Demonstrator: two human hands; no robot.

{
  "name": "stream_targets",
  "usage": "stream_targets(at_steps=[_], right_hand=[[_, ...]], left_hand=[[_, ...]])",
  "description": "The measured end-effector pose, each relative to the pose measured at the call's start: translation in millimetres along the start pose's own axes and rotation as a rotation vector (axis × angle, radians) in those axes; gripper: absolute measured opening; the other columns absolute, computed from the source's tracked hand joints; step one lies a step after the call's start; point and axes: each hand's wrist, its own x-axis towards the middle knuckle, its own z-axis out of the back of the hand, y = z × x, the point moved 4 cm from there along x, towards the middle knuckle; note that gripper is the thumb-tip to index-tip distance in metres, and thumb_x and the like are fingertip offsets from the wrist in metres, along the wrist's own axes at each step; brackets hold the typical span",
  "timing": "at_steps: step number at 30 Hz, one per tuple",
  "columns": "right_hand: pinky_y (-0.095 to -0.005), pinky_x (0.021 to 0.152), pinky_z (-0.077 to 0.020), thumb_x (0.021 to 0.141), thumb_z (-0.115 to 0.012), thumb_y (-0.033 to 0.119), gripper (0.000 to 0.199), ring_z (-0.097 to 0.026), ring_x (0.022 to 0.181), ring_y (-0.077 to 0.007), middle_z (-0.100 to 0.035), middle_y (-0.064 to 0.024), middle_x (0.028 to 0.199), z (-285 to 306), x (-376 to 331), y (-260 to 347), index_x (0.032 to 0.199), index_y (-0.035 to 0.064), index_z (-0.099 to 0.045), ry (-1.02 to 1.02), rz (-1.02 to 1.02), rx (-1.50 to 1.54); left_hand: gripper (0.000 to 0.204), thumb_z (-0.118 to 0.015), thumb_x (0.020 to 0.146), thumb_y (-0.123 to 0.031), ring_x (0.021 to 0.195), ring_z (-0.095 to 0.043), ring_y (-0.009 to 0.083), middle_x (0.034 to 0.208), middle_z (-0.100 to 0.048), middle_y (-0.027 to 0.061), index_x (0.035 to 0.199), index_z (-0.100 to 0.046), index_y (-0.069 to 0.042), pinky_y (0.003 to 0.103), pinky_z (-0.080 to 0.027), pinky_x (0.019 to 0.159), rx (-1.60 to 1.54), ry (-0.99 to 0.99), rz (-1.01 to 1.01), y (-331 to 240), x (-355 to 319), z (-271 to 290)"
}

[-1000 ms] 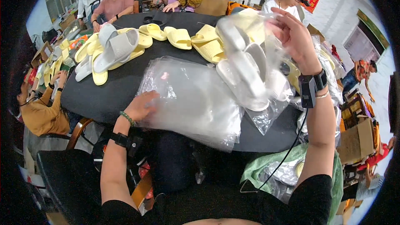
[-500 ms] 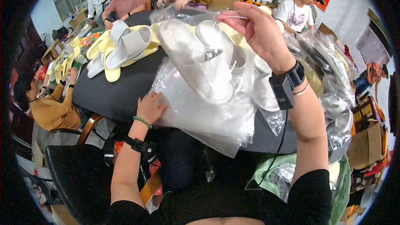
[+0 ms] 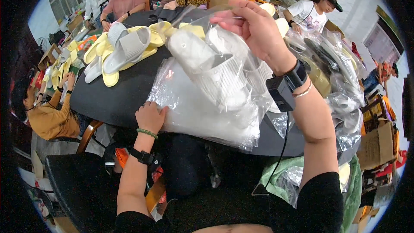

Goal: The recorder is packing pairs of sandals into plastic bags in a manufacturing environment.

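Note:
Raised above the table, my right hand (image 3: 254,32) pinches the upper edge of a clear plastic bag (image 3: 258,99). A pair of light grey slippers (image 3: 222,75) with ribbed straps hangs tilted inside it. Beneath lies a stack of flat clear plastic bags (image 3: 181,112) near the table's front edge. My left hand (image 3: 151,116) rests at the left edge of that stack, fingers laid down and thumb apart, holding nothing I can see.
Loose grey and yellow slippers (image 3: 123,51) lie on the dark table (image 3: 103,99) at left. Bagged slippers (image 3: 340,90) pile up at right. A green sack (image 3: 353,194) stands below the table's right side. Several co-workers sit around the table; a black chair (image 3: 73,190) is at lower left.
The bagged slippers have swung and settled slightly to the right and now look sharper. My right hand has shifted a little left, and my left hand's fingers have drawn closer together.

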Motion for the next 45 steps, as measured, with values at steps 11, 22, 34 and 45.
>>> stream_targets(at_steps=[11, 22, 34, 45], right_hand=[[-0.0309, 0.074, -0.0547, 0.090, -0.068, 0.034, 0.086, -0.067, 0.081, -0.0185, -0.068, -0.0231, 0.105, -18.9, 1.4, -75.1, 0.148, -0.0064, -0.019, 0.349, -0.078, -0.593], [-0.0301, 0.047, -0.0514, 0.096, -0.060, 0.032, 0.065, -0.067, 0.056, -0.0200, -0.069, -0.0145, 0.074, 86.4, -117.8, -105.4, 0.139, -0.0054, -0.029, 0.121, -0.682, -0.833], [-0.0302, 0.060, -0.0566, 0.090, -0.067, 0.007, 0.076, -0.065, 0.065, -0.0185, -0.064, -0.0150, 0.081, 94.9, -139.9, -177.1, 0.144, -0.0013, -0.014, -0.092, -0.525, -0.386], [-0.0332, 0.059, -0.0525, 0.085, -0.064, 0.007, 0.054, -0.065, 0.064, -0.0207, -0.065, -0.0115, 0.076, 137.4, -138.7, -176.9, 0.132, -0.0014, -0.040, -0.076, -0.454, -0.679]], left_hand=[[0.036, -0.058, 0.093, -0.033, 0.111, -0.060, 0.0392, 0.117, -0.062, 0.0260, 0.109, -0.066, -0.001, 0.048, -0.050, 0.090, -0.230, -0.151, -0.046, 26.3, -1.3, 4.6], [0.043, -0.060, 0.094, -0.025, 0.113, -0.058, 0.0397, 0.124, -0.060, 0.0247, 0.127, -0.054, 0.003, 0.042, -0.045, 0.096, -0.404, -0.360, -0.068, 49.9, 40.4, 80.2], [0.031, -0.069, 0.091, -0.020, 0.064, -0.060, 0.0071, 0.075, -0.066, 0.0021, 0.114, -0.062, 0.000, 0.021, -0.046, 0.062, -0.788, 0.148, -0.062, 6.9, 123.7, 44.2], [0.050, -0.045, 0.099, -0.046, 0.052, -0.058, 0.0160, 0.058, -0.059, 0.0036, 0.095, -0.065, 0.000, 0.034, -0.053, 0.056, -1.362, 0.560, 0.400, 18.9, 86.1, 55.7]])
